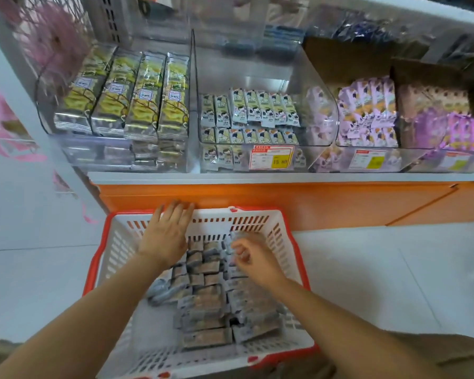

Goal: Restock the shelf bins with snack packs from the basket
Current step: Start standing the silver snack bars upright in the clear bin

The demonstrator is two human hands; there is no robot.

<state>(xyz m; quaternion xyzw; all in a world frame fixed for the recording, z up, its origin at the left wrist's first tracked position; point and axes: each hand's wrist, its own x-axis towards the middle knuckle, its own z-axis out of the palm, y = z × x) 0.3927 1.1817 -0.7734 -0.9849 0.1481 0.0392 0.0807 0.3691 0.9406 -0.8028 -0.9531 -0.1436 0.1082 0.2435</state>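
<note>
Basket (118,247), lower centre: white moulded plastic, slotted walls, matt; rim red-orange plastic, slight sheen. Snack packs (205,299) inside: grey-brown film wrappers, dull sheen, creased. Bins (312,110) across the upper half: clear hard plastic, glossy, reflective. Long packs (145,99), upper left: yellow-silver foil, highly glossy. Purple packs (367,113), right: shiny film. Price label (271,158): paper, matt. Box (348,58), upper right: brown cardboard, matt. Orange panel (285,203): smooth. Floor (367,269): pale tile, smooth.

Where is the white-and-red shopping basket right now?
In the head view, the white slotted plastic basket with a red rim sits bottom centre on the pale tiled floor, right in front of the orange shelf base, with grey snack packs inside.
</note>
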